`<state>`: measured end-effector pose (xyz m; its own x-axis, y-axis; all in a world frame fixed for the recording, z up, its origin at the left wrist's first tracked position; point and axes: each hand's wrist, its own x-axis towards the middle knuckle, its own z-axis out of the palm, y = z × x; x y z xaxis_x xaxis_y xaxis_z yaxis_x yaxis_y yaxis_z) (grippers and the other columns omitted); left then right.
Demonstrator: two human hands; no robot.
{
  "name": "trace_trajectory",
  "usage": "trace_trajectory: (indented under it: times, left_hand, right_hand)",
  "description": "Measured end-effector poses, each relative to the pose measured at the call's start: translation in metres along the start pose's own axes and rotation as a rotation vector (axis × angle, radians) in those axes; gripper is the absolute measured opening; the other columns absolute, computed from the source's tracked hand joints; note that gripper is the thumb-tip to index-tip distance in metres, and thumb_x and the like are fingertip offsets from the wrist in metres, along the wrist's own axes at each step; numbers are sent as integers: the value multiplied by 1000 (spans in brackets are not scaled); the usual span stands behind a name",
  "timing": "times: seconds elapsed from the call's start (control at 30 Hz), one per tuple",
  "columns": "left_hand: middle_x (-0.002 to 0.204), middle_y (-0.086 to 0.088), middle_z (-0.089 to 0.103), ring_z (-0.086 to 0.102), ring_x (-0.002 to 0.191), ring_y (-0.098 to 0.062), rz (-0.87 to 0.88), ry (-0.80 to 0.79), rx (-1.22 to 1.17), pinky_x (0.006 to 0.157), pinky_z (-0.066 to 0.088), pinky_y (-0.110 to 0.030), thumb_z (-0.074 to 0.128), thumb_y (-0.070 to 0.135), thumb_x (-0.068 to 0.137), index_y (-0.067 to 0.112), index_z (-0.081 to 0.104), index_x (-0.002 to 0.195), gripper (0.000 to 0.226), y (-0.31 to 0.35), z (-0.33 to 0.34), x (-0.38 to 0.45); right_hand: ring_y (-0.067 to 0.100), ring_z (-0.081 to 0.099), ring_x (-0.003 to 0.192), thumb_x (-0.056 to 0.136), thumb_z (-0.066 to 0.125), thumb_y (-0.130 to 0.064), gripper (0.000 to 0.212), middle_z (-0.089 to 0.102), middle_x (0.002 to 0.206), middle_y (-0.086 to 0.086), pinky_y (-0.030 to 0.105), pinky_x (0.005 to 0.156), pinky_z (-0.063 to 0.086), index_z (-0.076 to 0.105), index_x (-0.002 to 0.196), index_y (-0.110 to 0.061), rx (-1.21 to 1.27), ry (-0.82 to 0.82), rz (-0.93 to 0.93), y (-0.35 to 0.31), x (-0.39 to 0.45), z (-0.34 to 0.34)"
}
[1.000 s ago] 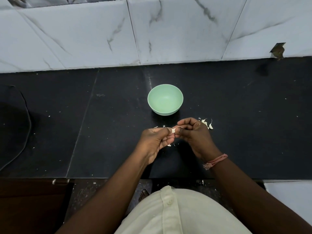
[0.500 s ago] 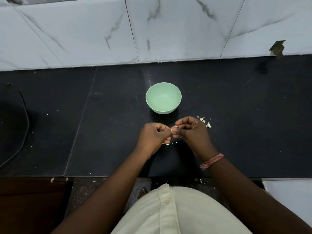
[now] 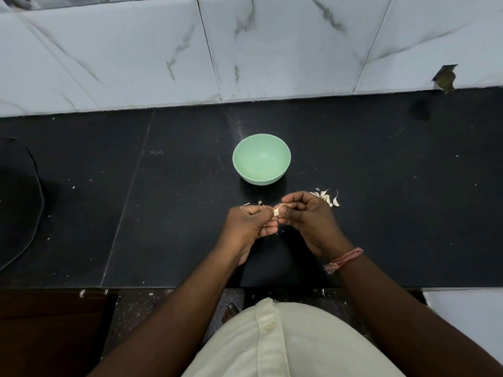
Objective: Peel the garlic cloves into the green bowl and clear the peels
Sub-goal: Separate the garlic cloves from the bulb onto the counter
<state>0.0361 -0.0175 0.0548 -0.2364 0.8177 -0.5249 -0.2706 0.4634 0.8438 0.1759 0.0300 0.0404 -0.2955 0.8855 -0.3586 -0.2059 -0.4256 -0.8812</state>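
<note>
While both hands (image 3: 251, 223) (image 3: 310, 219) still pinch the clove (image 3: 276, 212), its skin has apparently begun lifting near the tail, leaving the bowl (image 3: 261, 159) empty.

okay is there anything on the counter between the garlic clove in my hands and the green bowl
Nothing visible. The garlic clove, pinched between the left hand and right hand, sits just in front of the green bowl, with only bare black counter between. The loose cloves lie off to the right.

1 head-worn view looks steeply down, seemingly close, at the counter (image 3: 381, 213).
</note>
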Motion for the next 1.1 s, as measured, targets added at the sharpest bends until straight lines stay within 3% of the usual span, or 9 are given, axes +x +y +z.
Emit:
trace_trajectory:
  times: [0.23,0.33,0.47,0.77,0.97,1.1]
  left_hand:
    - [80,-16,74,70,70,-15,36,47,-118,69,59,-22,64,1,93,0,74,87,12,0,2,0]
    - [88,-22,75,72,79,-23,61,46,-93,70,58,-21,63,2,93,-3,74,92,13,-1,3,0]
    - [78,-16,73,72,71,-17,99,71,-53,65,56,-19,61,-1,92,1,75,84,16,0,4,-2]
    - [64,-7,63,53,56,-11,107,175,-2,57,45,-21,61,3,92,-1,72,78,18,-9,21,-10]
    - [61,-4,60,55,52,-7,-69,180,-342,53,51,-15,58,1,95,2,66,78,18,-11,23,-9]
    - [64,-5,64,62,56,-7,-112,194,-484,59,57,-17,60,2,95,0,66,84,13,-6,9,2]
  right_hand:
    - [18,70,69,87,70,4,5,74,78,9,30,64,59,73,90,0,-314,111,-199,4,1,6]
    - [27,74,76,93,62,5,15,77,84,9,35,74,63,75,97,-2,-343,93,-221,8,-1,11]
    - [21,76,86,92,68,-3,16,78,92,2,37,84,61,76,104,-9,-435,15,-245,12,0,7]
    - [25,73,75,95,61,3,17,77,84,14,32,75,62,76,101,-5,-234,-46,-123,13,1,-5]
    - [25,69,73,99,58,0,17,74,84,20,34,74,60,74,95,-3,-79,-44,-10,13,-1,-4]
    - [19,65,67,99,58,-4,18,72,75,10,29,65,59,73,89,-6,-151,42,-13,17,0,6]
